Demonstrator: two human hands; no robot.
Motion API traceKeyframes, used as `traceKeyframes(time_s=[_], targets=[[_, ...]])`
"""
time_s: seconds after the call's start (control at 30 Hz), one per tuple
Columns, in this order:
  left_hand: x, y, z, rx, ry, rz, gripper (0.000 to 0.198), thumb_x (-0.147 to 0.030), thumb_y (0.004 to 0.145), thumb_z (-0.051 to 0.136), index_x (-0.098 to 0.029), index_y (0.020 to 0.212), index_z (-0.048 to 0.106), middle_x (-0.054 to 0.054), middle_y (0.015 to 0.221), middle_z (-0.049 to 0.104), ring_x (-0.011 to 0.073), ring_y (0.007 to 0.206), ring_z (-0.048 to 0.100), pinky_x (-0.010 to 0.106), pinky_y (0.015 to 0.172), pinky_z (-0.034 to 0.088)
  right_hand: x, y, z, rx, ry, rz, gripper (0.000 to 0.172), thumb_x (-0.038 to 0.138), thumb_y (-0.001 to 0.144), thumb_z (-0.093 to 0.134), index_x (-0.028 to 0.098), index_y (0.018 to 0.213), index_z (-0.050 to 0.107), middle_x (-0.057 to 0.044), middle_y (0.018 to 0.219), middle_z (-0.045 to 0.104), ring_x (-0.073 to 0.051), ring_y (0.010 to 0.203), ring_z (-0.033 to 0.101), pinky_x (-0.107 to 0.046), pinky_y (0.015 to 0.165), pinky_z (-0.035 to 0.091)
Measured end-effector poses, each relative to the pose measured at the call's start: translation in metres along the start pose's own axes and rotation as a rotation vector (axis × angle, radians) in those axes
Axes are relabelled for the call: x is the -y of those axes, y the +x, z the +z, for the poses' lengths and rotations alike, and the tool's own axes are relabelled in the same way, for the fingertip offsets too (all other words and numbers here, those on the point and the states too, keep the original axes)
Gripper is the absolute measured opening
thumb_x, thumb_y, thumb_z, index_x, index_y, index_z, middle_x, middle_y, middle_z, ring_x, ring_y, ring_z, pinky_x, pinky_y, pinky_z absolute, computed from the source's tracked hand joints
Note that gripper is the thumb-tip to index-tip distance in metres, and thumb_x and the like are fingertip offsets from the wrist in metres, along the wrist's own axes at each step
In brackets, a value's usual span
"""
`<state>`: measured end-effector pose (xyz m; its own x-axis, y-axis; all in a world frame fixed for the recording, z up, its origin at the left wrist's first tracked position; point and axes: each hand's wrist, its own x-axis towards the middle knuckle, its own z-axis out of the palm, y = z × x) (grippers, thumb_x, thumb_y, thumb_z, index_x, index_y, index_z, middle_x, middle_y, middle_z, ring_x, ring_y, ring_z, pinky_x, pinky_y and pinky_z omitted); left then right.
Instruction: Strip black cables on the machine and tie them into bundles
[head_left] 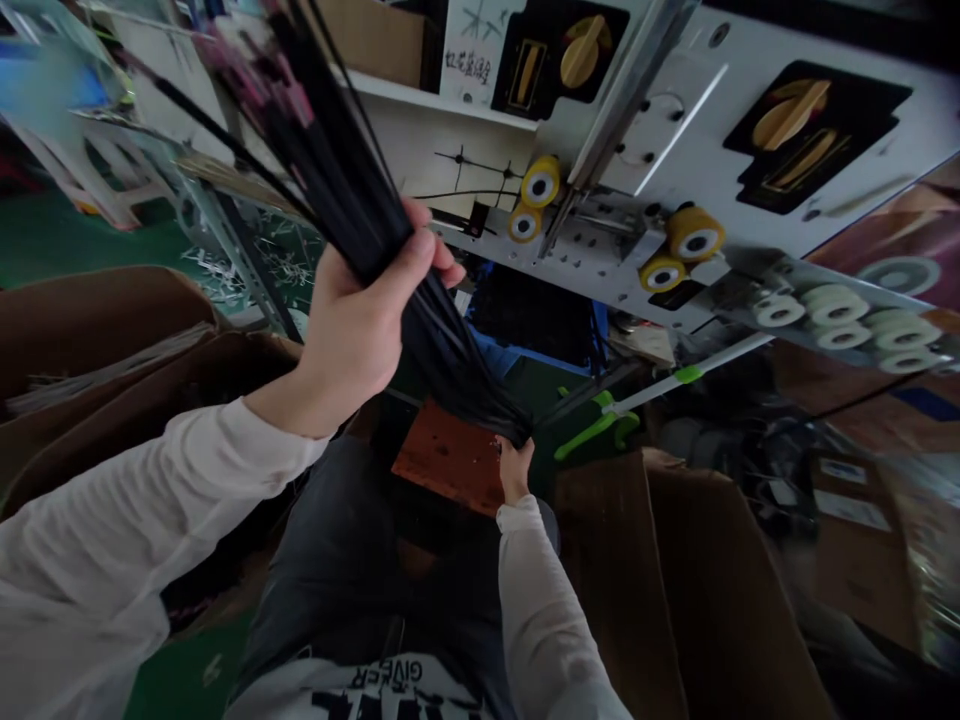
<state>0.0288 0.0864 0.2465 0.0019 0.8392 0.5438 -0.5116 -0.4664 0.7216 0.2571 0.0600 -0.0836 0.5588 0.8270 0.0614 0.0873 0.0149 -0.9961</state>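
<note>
A worker in loose, thin white sleeves [112, 540], creased along both arms, and a pale shirt front [360, 695] printed in bold black lettering [397, 672], the word "GIVER" legible upside down from the head camera. Dark grey trousers [330, 540] show a faint worn texture below the shirt hem. The plain cuffs [517, 515] end at the wrists, leaving the left hand [356, 335] and right hand [516, 470] bare
</note>
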Motion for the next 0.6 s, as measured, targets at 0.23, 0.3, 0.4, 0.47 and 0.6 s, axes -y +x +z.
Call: traceKeyframes(time_s=[0.23, 0.3, 0.4, 0.47, 0.6], targets=[[-0.001, -0.003, -0.017, -0.12, 0.052, -0.023, 0.016, -0.01, 0.083, 0.056, -0.025, 0.084, 0.06, -0.001, 0.072, 0.055, 0.014, 0.073, 0.059, 0.038, 0.082, 0.052, -0.002, 0.01, -0.003, 0.133, -0.066, -0.043, 0.032, 0.025, 0.063, 0.059, 0.013, 0.092, 0.061, -0.008, 0.089, 0.066, -0.018, 0.082, 0.059, -0.033, 0.078, 0.049], [0.005, -0.005, -0.021, -0.14, 0.041, -0.04, 0.015, -0.01, 0.082, 0.057, -0.024, 0.084, 0.06, -0.001, 0.072, 0.055, 0.014, 0.072, 0.059, 0.039, 0.082, 0.052, -0.006, 0.01, 0.0, 0.153, -0.074, -0.039, 0.034, 0.025, 0.063, 0.057, 0.012, 0.094, 0.061, -0.008, 0.091, 0.066, -0.018, 0.084, 0.06, -0.033, 0.08, 0.049], [0.016, -0.01, -0.025, -0.171, 0.023, -0.07, 0.012, -0.011, 0.081, 0.059, -0.022, 0.084, 0.061, 0.0, 0.071, 0.055, 0.0135, 0.071, 0.058, 0.04, 0.08, 0.051, -0.011, 0.008, 0.0, 0.144, -0.096, -0.022, 0.037, 0.025, 0.066, 0.051, 0.012, 0.099, 0.058, -0.009, 0.091, 0.065, -0.017, 0.081, 0.06, -0.033, 0.077, 0.049], [0.02, -0.014, -0.028, -0.186, 0.007, -0.062, 0.01, -0.012, 0.08, 0.061, -0.021, 0.084, 0.06, -0.001, 0.07, 0.055, 0.0128, 0.07, 0.057, 0.04, 0.08, 0.051, -0.012, 0.009, -0.001, 0.159, -0.119, -0.004, 0.035, 0.026, 0.067, 0.049, 0.012, 0.097, 0.058, -0.007, 0.083, 0.065, -0.016, 0.072, 0.058, -0.031, 0.07, 0.05], [0.008, -0.022, -0.04, -0.271, 0.01, -0.088, 0.012, -0.013, 0.08, 0.06, -0.025, 0.082, 0.061, -0.002, 0.072, 0.056, 0.0115, 0.072, 0.057, 0.04, 0.085, 0.047, 0.007, 0.017, -0.009, 0.283, -0.163, 0.028, 0.024, 0.027, 0.067, 0.052, 0.013, 0.084, 0.06, -0.001, 0.063, 0.061, -0.014, 0.056, 0.053, -0.029, 0.061, 0.047]])
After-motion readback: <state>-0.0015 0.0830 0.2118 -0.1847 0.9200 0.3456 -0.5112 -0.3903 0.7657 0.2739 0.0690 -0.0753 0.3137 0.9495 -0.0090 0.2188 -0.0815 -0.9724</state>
